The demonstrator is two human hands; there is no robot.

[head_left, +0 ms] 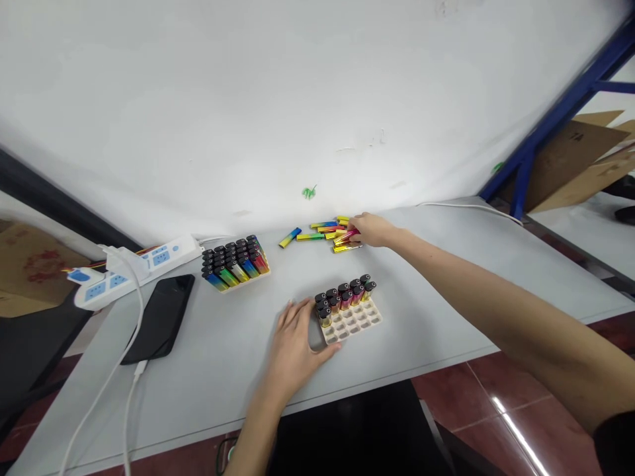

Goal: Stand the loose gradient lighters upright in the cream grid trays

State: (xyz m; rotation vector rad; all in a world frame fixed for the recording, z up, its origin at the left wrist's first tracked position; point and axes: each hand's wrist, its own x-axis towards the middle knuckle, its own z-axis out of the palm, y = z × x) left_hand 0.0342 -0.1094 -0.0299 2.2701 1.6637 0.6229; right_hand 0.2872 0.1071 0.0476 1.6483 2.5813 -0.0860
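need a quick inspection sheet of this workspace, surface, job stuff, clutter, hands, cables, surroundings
Surface: grey table against a white wall
Job's things: near tray has back slots filled with black-capped pieces, front slots empty; second tray looks full; loose shiny pieces lie near the wall
Clutter: black phone and power strip at left
Hands: left hand spread around the near tray's left end; right hand at the loose pieces, grip unclear
Cables: white cable at the phone; another white cable at back right
Surroundings: blue frame, cardboard boxes, red tiled floor
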